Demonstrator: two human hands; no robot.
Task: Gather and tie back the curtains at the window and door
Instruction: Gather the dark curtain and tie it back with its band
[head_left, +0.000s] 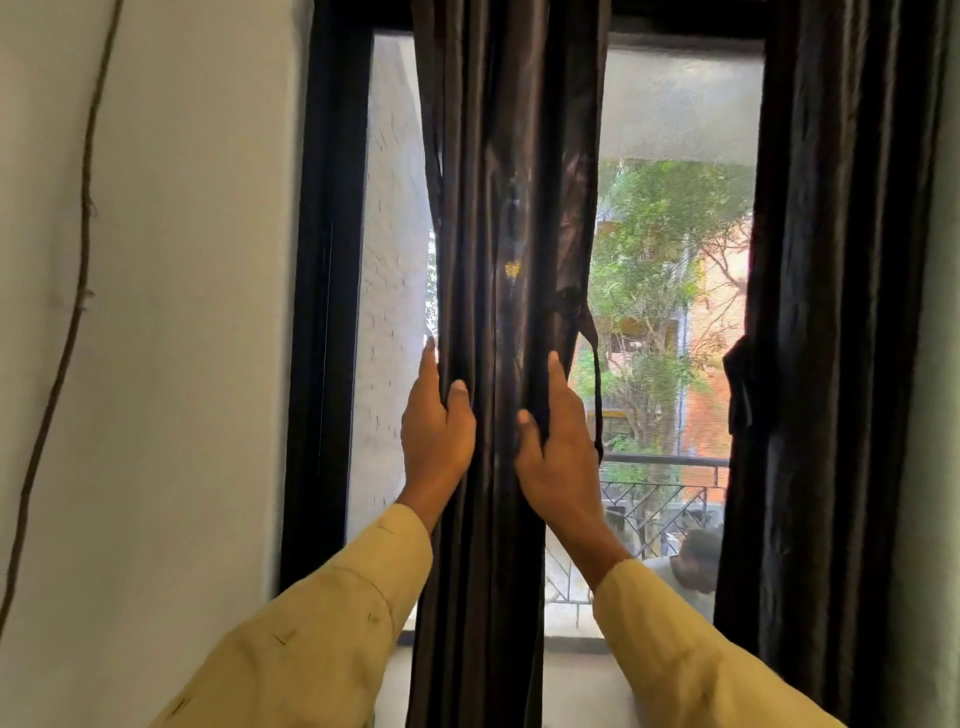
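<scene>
A dark brown curtain panel (511, 182) hangs bunched in the middle of the window (675, 249). My left hand (436, 431) grips its left edge, thumb in front and fingers behind the cloth. My right hand (558, 452) grips the right edge the same way. A thin dark tie strap (597, 379) dangles from the panel's right side, just above my right hand. A second dark curtain (841, 312) hangs gathered at the right of the window, with a tie (740, 384) around it.
A black window frame (324, 312) borders a white wall (182, 312) on the left, where a thin cable (78, 270) runs down. Outside are trees, a brick building and a balcony railing (660, 499). A white sill (571, 644) lies below.
</scene>
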